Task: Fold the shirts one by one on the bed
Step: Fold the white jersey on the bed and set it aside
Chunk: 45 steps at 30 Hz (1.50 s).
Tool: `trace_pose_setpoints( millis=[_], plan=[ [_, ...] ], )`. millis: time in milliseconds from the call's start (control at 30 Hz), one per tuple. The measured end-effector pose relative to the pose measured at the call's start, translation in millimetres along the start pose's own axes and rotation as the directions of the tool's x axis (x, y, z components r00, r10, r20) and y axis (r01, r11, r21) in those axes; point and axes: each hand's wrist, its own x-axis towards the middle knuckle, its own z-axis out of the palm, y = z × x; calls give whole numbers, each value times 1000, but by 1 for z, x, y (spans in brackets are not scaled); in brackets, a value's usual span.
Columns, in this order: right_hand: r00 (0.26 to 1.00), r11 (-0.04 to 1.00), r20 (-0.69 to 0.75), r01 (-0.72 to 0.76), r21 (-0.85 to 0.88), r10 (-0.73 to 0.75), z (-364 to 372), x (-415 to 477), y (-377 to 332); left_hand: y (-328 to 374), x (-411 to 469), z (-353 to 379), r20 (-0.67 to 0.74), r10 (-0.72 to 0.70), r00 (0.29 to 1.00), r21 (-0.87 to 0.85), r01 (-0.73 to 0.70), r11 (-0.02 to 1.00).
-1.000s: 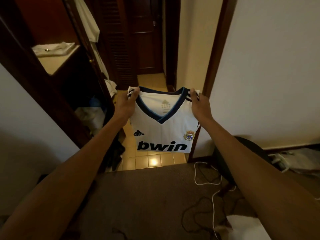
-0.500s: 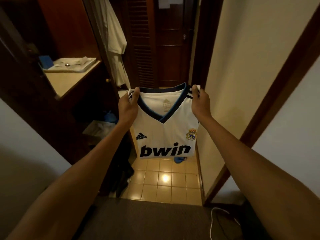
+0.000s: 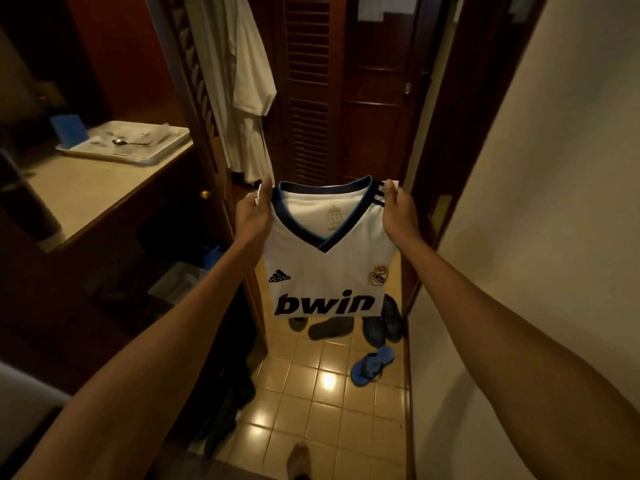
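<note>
Head view: the white shirt [image 3: 325, 268] is up in the air, in front of a dark wooden door and above the tiled floor [image 3: 322, 403]. It is not on a bed, and no bed can be seen for sure. The left hand [image 3: 254, 216] pinches the top corner on its side, with the fingers curled over the edge. The right hand [image 3: 398, 216] pinches the other top corner the same way. The shirt looks narrow and short. No sleeves stick out, and it ends just under the big black word. So I think this shirt is folded, or almost folded. It needs to be put down somewhere neat. No other shirts can be seen, so I cannot tell how many are done or how many are left. A blue sandal [image 3: 372, 365] lies on the floor below.
</note>
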Motion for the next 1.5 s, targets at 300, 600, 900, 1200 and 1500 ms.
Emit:
trace_pose_setpoints(
  millis=[300,600,900,1200,1500],
  plan=[
    [993,991,-23,-114,68,115,88,180,28,-20,201,53,48,-67,997,145,60,988],
    [990,989,84,-122,82,115,144,357,66,-62,371,126,15,-110,994,111,107,988],
    [958,991,281,-92,100,60,228,547,101,-74,508,169,-157,-124,980,69,136,988],
    [894,997,446,17,71,-47,353,656,85,-91,601,138,-370,-196,908,15,217,976],
    [838,991,535,48,128,-109,512,761,76,-165,771,84,-511,-252,822,-86,243,966]
  ],
)
